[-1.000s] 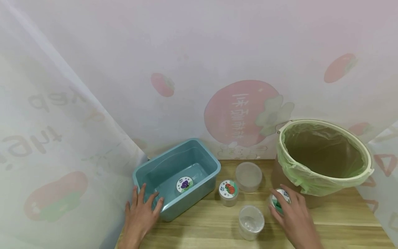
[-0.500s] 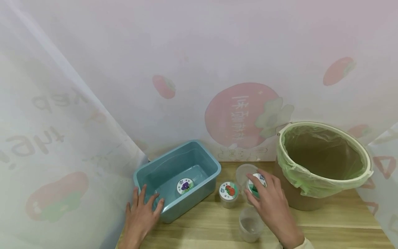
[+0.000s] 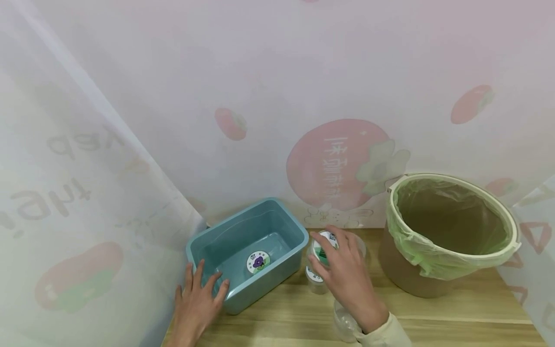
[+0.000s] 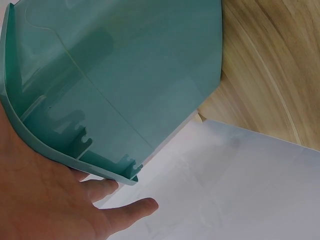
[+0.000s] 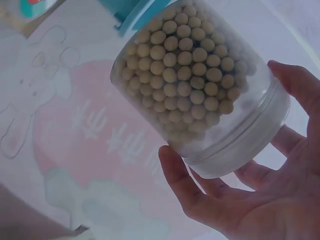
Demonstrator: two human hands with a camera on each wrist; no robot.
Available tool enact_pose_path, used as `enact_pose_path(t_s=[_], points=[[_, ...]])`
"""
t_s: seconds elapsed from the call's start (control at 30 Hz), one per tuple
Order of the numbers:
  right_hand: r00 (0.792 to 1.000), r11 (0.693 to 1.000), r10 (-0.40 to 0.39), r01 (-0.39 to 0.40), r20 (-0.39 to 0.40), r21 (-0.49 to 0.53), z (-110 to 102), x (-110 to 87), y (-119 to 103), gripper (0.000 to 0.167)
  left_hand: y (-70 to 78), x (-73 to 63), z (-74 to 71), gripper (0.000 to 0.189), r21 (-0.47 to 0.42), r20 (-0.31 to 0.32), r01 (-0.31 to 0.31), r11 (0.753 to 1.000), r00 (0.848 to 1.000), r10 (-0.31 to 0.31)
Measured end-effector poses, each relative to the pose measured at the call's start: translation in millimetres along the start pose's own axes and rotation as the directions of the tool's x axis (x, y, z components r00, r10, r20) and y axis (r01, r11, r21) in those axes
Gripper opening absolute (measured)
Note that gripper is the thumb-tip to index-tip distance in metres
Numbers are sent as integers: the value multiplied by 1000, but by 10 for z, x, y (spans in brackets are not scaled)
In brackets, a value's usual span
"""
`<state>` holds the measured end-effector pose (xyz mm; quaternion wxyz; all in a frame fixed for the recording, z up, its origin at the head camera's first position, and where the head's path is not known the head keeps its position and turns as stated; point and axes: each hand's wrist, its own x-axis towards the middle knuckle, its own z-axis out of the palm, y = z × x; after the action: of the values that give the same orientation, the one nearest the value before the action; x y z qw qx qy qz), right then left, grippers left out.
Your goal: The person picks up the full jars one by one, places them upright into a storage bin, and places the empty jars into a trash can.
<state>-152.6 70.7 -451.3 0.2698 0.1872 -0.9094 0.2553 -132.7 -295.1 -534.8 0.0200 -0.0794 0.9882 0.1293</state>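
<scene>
In the head view my left hand (image 3: 197, 303) rests on the near-left rim of a blue-green plastic bin (image 3: 260, 294); the left wrist view shows its fingers (image 4: 132, 212) extended beside that rim. A jar lid with a purple flower label (image 3: 258, 261) lies inside the bin. My right hand (image 3: 347, 277) grips the lid end of a clear jar (image 5: 185, 75) filled with small beige balls. Its round green-and-white label (image 3: 320, 254) faces up. This jar hangs over another labelled jar (image 3: 318, 287), hiding part of it, just right of the bin.
At the right stands a brown bucket (image 3: 407, 265) lined with a green bag. A clear open cup (image 3: 344, 323) sits near my right forearm, partly covered by it. Behind my right hand is a round translucent container (image 3: 361, 245). Printed curtains surround the wooden table (image 3: 269, 327).
My right hand has carried the jar leftward from beside the bucket, past the translucent container, to above the other labelled jar near the bin. My left hand stays at the rim.
</scene>
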Motion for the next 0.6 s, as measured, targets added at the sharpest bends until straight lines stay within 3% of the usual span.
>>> enact_pose_path(t_s=[0.6], points=[[997, 998, -56, 56, 45, -12, 246, 299, -332, 45, 2, -18, -10, 70, 4, -19, -14, 1000, 1000, 14]])
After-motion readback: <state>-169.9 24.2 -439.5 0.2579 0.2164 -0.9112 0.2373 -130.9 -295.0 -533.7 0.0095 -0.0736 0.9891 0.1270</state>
